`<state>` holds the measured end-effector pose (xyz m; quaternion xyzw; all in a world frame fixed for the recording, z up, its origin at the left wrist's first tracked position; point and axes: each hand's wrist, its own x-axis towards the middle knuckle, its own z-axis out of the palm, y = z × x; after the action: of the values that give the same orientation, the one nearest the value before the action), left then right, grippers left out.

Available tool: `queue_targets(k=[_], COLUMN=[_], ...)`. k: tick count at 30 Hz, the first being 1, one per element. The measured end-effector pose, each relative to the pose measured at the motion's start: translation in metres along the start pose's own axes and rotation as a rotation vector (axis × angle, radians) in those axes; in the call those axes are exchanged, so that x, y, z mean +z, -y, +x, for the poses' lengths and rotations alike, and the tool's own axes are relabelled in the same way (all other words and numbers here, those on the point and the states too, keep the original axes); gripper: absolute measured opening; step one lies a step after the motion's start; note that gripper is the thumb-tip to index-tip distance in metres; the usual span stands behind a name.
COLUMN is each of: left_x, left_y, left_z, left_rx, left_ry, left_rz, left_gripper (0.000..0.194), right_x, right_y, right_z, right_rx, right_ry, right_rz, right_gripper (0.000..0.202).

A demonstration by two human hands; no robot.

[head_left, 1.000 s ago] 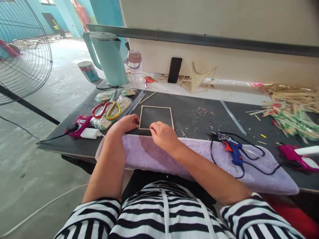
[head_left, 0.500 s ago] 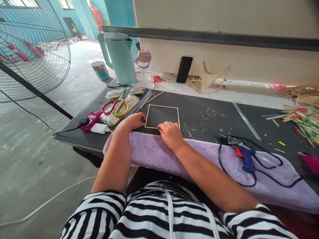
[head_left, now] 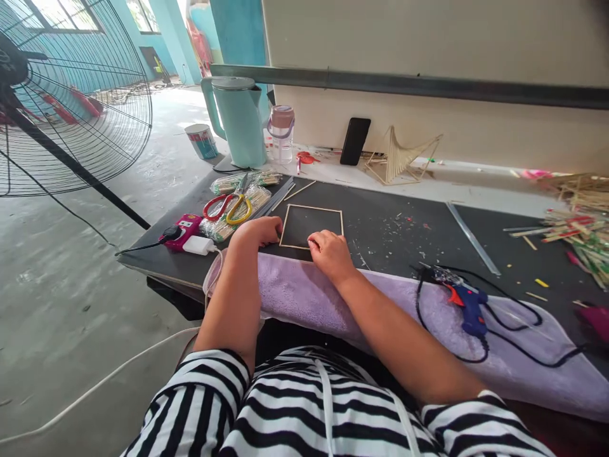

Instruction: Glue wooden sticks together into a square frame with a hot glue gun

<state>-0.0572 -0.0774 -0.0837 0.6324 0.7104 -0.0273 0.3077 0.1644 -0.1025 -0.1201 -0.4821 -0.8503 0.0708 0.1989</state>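
A square frame of thin wooden sticks (head_left: 314,207) lies flat on the dark tabletop in front of me. My left hand (head_left: 259,232) rests at its lower left corner, fingers curled and pressed against the side stick. Over the lower right corner, my right hand (head_left: 332,255) is closed with bent fingers on the near stick; the hand hides that corner. Beyond the left hand, scissors (head_left: 240,208) with one red and one yellow handle lie on plastic-wrapped bundles of sticks (head_left: 216,228).
A blue glue gun (head_left: 473,311) with its black cord lies on the purple cloth (head_left: 295,289) at the front edge. Left are a pink power strip (head_left: 189,223), a kettle (head_left: 240,127) and a fan (head_left: 85,108). Behind stand a phone (head_left: 355,141) and a stick model (head_left: 397,158). Loose sticks (head_left: 575,222) pile at right.
The camera view has shifted a little, so the scene sits slightly lower and further right. My right hand has slid slightly right along the near stick; the left hand keeps its place.
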Motion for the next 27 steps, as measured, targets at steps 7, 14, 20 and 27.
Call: queue_targets(k=[7,14,20,27], left_x=[-0.007,-0.003,0.000,-0.026], left_y=[-0.001,0.006,0.006,-0.007], left_z=[0.002,0.006,0.003,-0.017], left_rx=[0.003,0.035,0.042,-0.005], left_ry=[0.058,0.040,0.001,-0.212], left_rz=[-0.012,-0.049,-0.050,0.041], left_gripper=[0.053,0.052,0.053,0.039], right_x=[-0.009,-0.005,-0.002,-0.001], right_y=[-0.048,-0.071,-0.074,-0.075], right_z=[0.019,0.030,0.030,0.030], right_rx=[0.315,0.510,0.519,0.512], right_ry=[-0.177,-0.114,-0.115,-0.138], right_rz=[0.161,0.223,0.232,0.258], right_gripper=[0.026,0.026,0.028,0.028])
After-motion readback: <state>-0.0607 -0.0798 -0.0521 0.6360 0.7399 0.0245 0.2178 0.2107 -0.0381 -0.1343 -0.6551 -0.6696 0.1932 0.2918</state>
